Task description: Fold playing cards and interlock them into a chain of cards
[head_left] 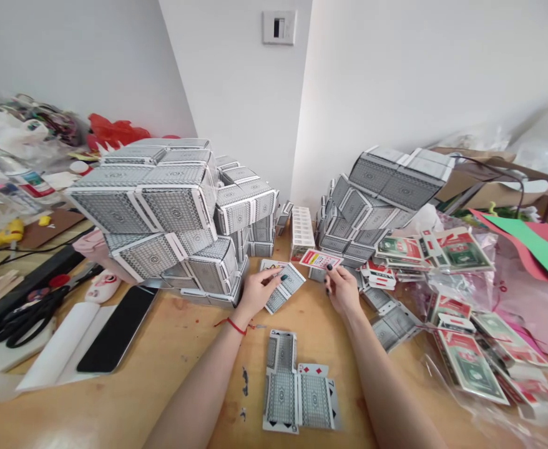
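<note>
Specifically, in the head view, the left hand (256, 288) held grey-backed cards (289, 289) between thumb and fingers beyond the flat card cluster (281, 399) on the table (171, 337), and the right hand (342, 288) pinched a red-and-yellow printed card (318, 259) beyond and to the right of that cluster. One card-block structure (161, 206) stood beyond and left of the cluster, a second structure (377, 184) beyond and right. A black phone (118, 330) lay left of the cluster; red-and-green card boxes (470, 368) lay right of it.
</note>
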Action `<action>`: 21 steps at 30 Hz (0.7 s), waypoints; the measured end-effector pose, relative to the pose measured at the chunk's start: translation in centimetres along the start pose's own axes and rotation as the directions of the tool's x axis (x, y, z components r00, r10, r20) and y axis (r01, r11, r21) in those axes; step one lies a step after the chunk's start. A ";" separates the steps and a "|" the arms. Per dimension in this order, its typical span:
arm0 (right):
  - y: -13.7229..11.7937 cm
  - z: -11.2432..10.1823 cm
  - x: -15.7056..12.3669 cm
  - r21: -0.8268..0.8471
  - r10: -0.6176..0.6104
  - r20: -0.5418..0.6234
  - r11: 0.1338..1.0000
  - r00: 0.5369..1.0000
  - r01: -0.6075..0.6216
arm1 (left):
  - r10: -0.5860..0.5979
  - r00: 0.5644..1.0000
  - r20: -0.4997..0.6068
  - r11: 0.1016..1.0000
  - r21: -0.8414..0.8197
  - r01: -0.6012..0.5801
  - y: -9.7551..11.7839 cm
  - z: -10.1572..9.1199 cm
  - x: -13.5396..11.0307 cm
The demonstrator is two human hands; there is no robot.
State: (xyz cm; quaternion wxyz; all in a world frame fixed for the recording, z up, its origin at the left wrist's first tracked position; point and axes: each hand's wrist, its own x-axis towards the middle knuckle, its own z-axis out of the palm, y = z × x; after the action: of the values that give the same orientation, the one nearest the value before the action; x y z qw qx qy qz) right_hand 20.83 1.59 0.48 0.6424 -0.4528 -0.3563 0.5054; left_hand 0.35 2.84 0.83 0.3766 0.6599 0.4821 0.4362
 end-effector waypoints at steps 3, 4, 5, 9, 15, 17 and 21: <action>-0.3 0.0 0.0 0.086 -0.005 0.091 0.996 0.996 -0.002 | 0.003 1.000 -0.021 1.000 0.020 -0.003 0.3 -0.1 -0.1; -0.4 0.0 0.0 0.109 -0.003 0.122 0.994 0.993 -0.010 | 0.009 1.000 -0.024 1.000 0.017 -0.009 0.4 -0.1 -0.1; -0.5 0.0 0.0 0.126 0.004 0.146 0.992 0.989 -0.023 | 0.018 1.000 -0.024 1.000 0.012 -0.018 0.4 -0.1 -0.1; -0.5 0.1 -0.1 0.129 0.008 0.103 0.991 0.995 -0.021 | 0.042 0.999 -0.005 0.999 0.008 -0.042 0.2 -0.1 0.0; 0.1 0.2 0.1 0.037 -0.058 0.032 0.998 0.998 0.057 | 0.054 0.998 0.018 0.998 0.030 -0.054 0.0 -0.2 0.0; 0.2 0.2 0.2 0.019 -0.075 0.037 0.997 0.996 0.075 | 0.055 0.998 0.024 0.998 0.034 -0.056 0.0 -0.2 0.0; 0.3 0.0 0.3 -0.002 -0.123 -0.007 0.992 0.992 0.123 | 0.059 0.998 0.036 0.998 0.036 -0.060 -0.1 -0.2 0.1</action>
State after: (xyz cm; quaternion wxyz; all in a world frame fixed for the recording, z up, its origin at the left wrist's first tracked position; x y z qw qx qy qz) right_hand 20.80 1.93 0.24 0.6731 -0.4325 -0.3814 0.4630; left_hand 0.19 2.92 0.82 0.3594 0.6883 0.4637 0.4266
